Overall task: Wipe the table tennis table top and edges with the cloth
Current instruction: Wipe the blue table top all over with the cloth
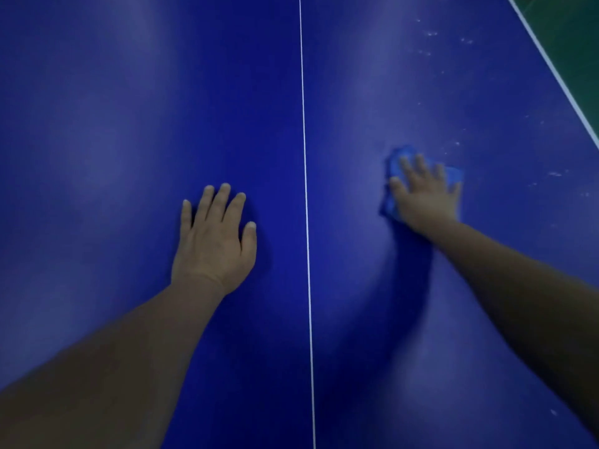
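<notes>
A single head-worn wide-angle camera looks forward and steeply down onto the blue bench (129,124) from close above. The white centre line (306,189) runs almost straight up the frame's middle. Both forearms reach in from the bottom corners, and the bench's white-lined side edge (557,76) cuts across the upper right.

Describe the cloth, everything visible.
The cloth is light blue, soft-looking fabric, bunched rather than spread flat. It lies on the dark blue table top, right of the white centre line and short of the white-lined right edge. The right hand presses flat on it, fingers spread, covering most of it; only crumpled parts show past the fingertips and on both sides of the hand. Pale specks dot the surface beyond it. The image is blurred, so its weave is unreadable.
</notes>
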Demonstrator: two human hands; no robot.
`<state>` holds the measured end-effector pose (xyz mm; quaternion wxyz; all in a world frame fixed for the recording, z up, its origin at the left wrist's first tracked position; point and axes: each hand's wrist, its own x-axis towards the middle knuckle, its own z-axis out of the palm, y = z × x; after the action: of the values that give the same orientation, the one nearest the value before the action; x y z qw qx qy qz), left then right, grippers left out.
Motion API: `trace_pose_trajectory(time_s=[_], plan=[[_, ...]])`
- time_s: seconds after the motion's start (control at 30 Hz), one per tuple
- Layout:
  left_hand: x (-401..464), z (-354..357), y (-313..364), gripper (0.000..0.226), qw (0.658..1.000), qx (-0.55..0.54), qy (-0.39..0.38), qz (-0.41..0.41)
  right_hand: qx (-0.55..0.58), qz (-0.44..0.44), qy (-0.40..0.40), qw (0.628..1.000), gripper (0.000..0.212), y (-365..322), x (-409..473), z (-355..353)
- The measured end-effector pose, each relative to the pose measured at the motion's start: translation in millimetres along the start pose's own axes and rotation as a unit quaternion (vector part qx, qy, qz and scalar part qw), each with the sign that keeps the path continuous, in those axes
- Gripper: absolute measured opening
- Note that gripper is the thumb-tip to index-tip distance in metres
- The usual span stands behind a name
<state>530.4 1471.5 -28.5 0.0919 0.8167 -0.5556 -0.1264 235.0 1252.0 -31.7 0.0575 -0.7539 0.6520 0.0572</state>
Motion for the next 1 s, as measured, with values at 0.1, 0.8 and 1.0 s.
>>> trace_pose_trajectory(time_s=[0.1,0.8,1.0], plan=[[2,2,0,0.065,1.000,0.010,-0.008,0.005,0.067,0.160,-0.016,0.985,0.063,38,17,-13],[5,12,-4,0.065,1.000,0.014,0.018,0.005,-0.014,-0.085,0.008,0.996,0.073,-7,-48,11],[4,11,-6,0.065,0.997,-0.037,0.073,-0.011,0.020,-0.387,0.025,0.922,0.059,-183,-88,24]])
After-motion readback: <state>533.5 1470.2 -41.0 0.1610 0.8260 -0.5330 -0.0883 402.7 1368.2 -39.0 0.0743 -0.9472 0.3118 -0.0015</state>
